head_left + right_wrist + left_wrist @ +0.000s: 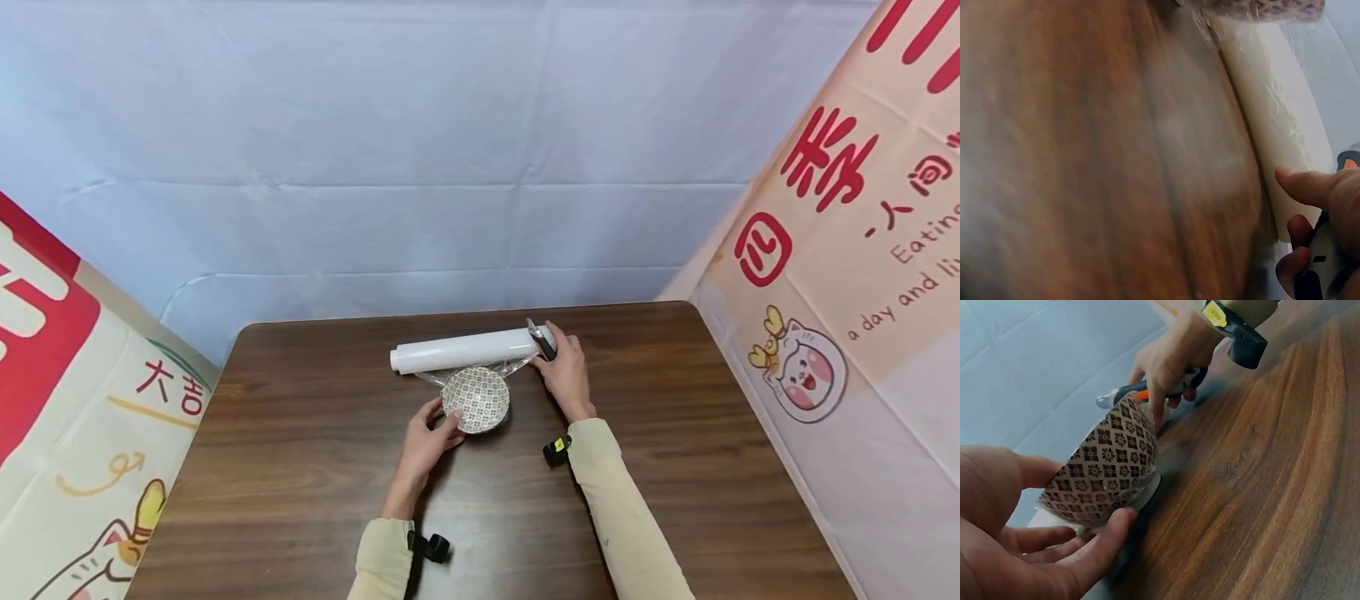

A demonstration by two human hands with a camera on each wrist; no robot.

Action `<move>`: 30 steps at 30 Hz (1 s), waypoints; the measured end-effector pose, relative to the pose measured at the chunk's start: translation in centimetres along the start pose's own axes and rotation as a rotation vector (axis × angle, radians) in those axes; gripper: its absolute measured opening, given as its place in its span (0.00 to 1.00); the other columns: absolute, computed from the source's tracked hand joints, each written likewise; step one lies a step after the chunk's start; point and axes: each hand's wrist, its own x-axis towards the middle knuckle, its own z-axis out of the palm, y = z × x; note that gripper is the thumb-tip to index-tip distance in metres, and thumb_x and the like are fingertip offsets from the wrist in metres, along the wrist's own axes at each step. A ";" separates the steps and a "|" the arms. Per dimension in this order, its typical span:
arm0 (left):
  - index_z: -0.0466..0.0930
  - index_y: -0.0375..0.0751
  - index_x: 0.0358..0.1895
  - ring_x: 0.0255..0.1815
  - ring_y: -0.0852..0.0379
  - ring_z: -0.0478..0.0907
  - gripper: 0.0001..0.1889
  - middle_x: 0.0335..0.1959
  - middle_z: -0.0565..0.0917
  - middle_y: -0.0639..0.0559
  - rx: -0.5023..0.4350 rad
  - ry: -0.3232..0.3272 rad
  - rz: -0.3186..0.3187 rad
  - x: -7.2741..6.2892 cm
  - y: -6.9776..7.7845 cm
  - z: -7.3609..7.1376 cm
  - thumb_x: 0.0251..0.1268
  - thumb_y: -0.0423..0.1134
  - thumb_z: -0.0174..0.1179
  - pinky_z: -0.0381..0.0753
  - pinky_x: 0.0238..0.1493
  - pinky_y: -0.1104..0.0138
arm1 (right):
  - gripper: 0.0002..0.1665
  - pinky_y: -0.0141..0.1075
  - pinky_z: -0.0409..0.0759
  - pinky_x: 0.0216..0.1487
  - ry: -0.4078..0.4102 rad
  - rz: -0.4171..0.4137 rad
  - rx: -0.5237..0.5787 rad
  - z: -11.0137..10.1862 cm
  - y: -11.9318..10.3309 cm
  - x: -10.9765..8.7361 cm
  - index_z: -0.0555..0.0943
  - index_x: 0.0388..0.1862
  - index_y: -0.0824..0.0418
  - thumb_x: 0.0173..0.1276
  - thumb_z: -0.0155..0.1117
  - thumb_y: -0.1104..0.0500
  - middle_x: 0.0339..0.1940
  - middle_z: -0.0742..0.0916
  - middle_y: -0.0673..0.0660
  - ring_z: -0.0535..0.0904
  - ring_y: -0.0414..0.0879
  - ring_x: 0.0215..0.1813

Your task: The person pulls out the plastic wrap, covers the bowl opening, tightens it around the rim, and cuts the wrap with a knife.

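Observation:
A small patterned bowl [476,398] sits mid-table, with clear plastic wrap [517,363] clinging to its outside. My left hand [429,440] holds the bowl at its near left side, thumb and fingers against its wall [1100,472]. Just behind lies a white roll of cling film [465,351], and the wrap spans between roll and bowl. At the roll's right end is my right hand [566,371], gripping a tool [542,340] with a metal tip and a black, grey and orange handle; its exact kind I cannot tell. The right thumb [1304,184] touches the roll.
The dark wooden table [300,467] ends at a far edge just behind the roll. A pale cloth backdrop [375,150] hangs beyond it. Printed cloths [840,275] flank the table on both sides. A black wrist camera [433,547] sits on each sleeve.

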 end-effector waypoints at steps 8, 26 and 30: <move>0.67 0.27 0.75 0.43 0.52 0.88 0.30 0.65 0.78 0.27 0.027 0.002 0.013 -0.3 0.2 -0.3 0.77 0.36 0.62 0.91 0.52 0.59 | 0.43 0.58 0.83 0.59 0.001 -0.004 -0.041 -0.3 -0.3 0.9 0.74 0.77 0.50 0.64 0.81 0.52 0.62 0.84 0.65 0.83 0.63 0.59; 0.71 0.23 0.71 0.43 0.50 0.88 0.25 0.63 0.78 0.25 0.091 -0.053 0.032 -1.6 0.5 -1.3 0.77 0.32 0.60 0.91 0.51 0.60 | 0.46 0.56 0.86 0.43 0.044 0.009 -0.118 -0.9 -0.2 0.8 0.75 0.68 0.68 0.60 0.83 0.43 0.54 0.88 0.69 0.88 0.64 0.45; 0.71 0.23 0.70 0.42 0.52 0.88 0.25 0.61 0.80 0.28 0.108 -0.069 0.021 -1.6 0.5 -1.5 0.76 0.32 0.61 0.91 0.51 0.59 | 0.47 0.56 0.86 0.40 0.038 0.003 -0.153 -1.1 -0.4 0.6 0.74 0.68 0.69 0.61 0.82 0.42 0.52 0.88 0.71 0.88 0.64 0.42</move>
